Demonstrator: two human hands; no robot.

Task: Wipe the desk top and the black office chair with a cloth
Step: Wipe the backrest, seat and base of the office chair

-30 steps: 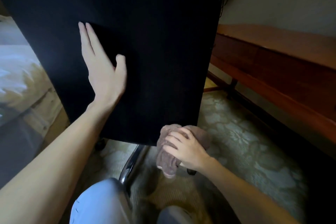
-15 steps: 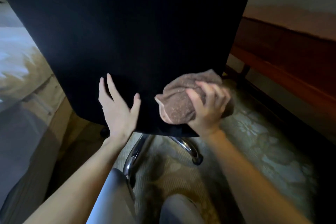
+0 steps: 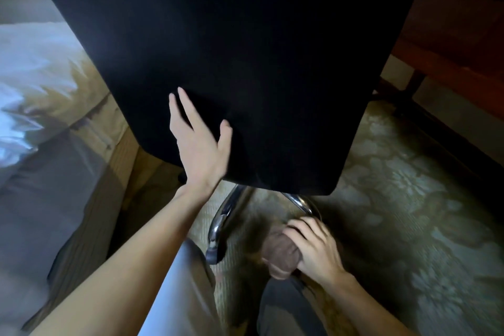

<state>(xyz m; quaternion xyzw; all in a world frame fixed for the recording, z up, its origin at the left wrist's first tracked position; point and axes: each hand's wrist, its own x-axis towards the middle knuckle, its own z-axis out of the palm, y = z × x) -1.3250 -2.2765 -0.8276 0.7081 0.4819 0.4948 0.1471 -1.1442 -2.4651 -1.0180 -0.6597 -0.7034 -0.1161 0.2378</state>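
Right hand (image 3: 317,252) curls its fingers round the bunched, blurred brown cloth (image 3: 281,254). Above the grip and clear of it hangs the black chair back (image 3: 259,49), with the left hand (image 3: 201,147) spread flat against it. The wooden desk (image 3: 450,41) lies up to the right.

Chair back (image 3: 245,63): top runs off the upper edge; seat and column are hidden behind it.
Chrome legs (image 3: 218,226), below chair back: upper ends are lost under its lower edge.
Cloth (image 3: 281,254), below chair back: motion-blurred, its right side covered by the right hand (image 3: 313,251).
Desk (image 3: 450,35), right of chair back: dim, cut by the right edge.
Left hand (image 3: 201,150), on chair back: palm hidden.
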